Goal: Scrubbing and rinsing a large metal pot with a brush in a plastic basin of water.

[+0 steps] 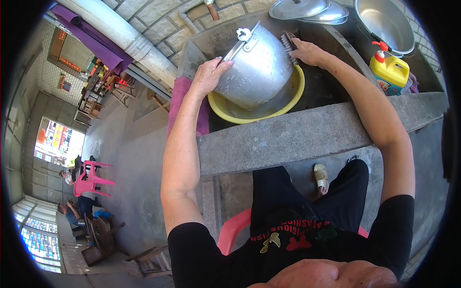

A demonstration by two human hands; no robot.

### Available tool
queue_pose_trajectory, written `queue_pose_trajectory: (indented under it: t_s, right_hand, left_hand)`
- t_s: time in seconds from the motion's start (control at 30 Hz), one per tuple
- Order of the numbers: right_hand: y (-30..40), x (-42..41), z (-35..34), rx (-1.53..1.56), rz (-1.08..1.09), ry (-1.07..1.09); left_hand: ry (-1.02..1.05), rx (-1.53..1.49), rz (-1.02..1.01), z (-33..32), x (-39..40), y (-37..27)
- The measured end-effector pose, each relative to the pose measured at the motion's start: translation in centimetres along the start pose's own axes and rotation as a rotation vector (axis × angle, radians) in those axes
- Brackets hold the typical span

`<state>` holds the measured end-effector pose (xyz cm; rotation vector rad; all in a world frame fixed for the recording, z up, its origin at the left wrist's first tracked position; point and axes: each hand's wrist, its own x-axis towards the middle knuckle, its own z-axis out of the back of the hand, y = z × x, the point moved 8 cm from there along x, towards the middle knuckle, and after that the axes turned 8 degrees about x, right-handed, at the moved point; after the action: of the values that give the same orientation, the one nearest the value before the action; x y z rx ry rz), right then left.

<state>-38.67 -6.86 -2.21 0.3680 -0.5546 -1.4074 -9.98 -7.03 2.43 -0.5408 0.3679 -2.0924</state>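
Observation:
A large aluminium pot lies tilted in a yellow plastic basin, its outer wall turned up towards me. My left hand grips the pot at its rim and handle on the left. In my right hand is a scrubbing brush, its pale bristles against the pot's right side. Some water shows in the basin beneath the pot. The basin stands inside a concrete sink, and the pot's inside is hidden from me.
Aluminium lids rest at the sink's back edge. On the right are another metal pot and a yellow pump bottle. A purple-pink cloth drapes over the left wall. Two people sit far left, near a pink plastic chair.

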Motion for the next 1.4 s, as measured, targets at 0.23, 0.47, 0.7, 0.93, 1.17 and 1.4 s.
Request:
queue_pose_trajectory:
  t_s: [0.23, 0.47, 0.7, 0.93, 1.17, 1.4]
  right_hand:
    - [5.5, -2.3, 0.1, -0.126, 0.136, -0.092]
    - [11.7, -6.8, -0.8, -0.05, 0.253, -0.186]
    - [14.1, -7.9, -1.7, -0.165, 0.375, -0.11]
    - [11.5, -5.9, 0.3, -0.14, 0.302, -0.168]
    - [2.5, -1.7, -0.7, 0.105, -0.044, 0.044]
    - [5.6, -3.0, -1.2, -0.046, 0.12, -0.104]
  left_hand:
    - [-0.034, 0.13, 0.115, 0.0, 0.5, -2.2]
    - [-0.051, 0.122, 0.175, 0.0, 0.9, -2.3]
    - [0.173, -0.238, 0.005, 0.6, -0.5, -0.5]
    - [0.257, -0.086, 0.16, -0.5, -1.0, 2.6]
    - [0.217, -0.131, 0.009, -1.8, -1.0, -4.9]
    - [0.075, -0.095, -0.029, -0.4, -0.2, -5.4]
